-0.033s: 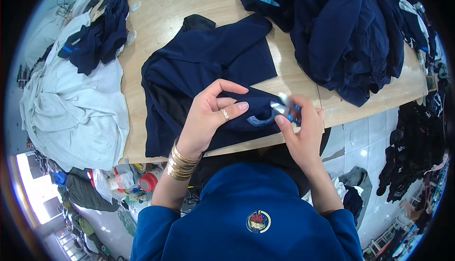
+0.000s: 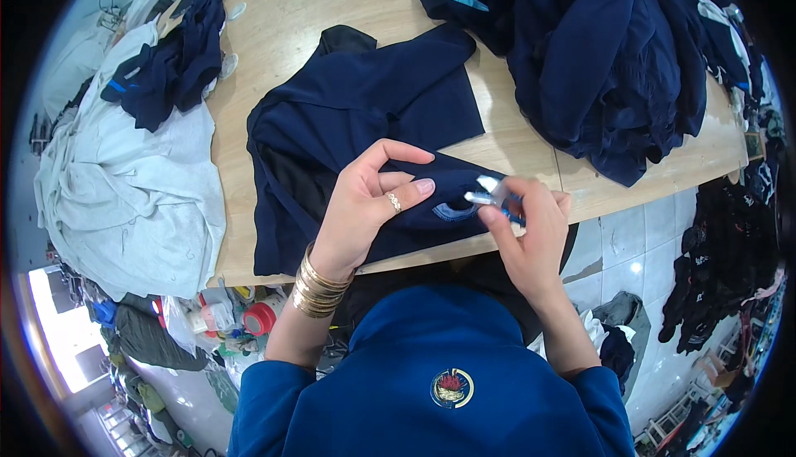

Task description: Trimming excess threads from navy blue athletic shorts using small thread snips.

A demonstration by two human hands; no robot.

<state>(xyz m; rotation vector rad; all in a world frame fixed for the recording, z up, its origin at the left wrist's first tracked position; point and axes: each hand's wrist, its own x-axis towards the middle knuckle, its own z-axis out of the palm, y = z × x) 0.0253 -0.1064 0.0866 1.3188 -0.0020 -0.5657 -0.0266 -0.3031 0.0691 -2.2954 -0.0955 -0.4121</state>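
A navy garment (image 2: pixel 348 117) lies spread on the table in front of me. My left hand (image 2: pixel 373 187), with a ring and gold bangles, grips a fold of it between thumb and fingers, the index finger arching above. To the right of that thumb, a curved opening edged with lighter blue (image 2: pixel 452 210) shows on the held fabric. My right hand (image 2: pixel 529 221) closes round small thread snips (image 2: pixel 485 196) with bright metal blades and a blue part. The blades point left, at the lighter edge; whether they touch it I cannot tell.
A large heap of navy garments (image 2: pixel 605 67) covers the table's back right. At the left, pale grey cloth (image 2: pixel 141 200) hangs over the edge, a small dark garment (image 2: pixel 174 67) on top. Bags and a red-lidded container (image 2: pixel 259 318) stand below; black clothes (image 2: pixel 713 266) lie right.
The snips' blades have shifted slightly left and turned, with small movements of my right fingers. My left hand and the garment look the same.
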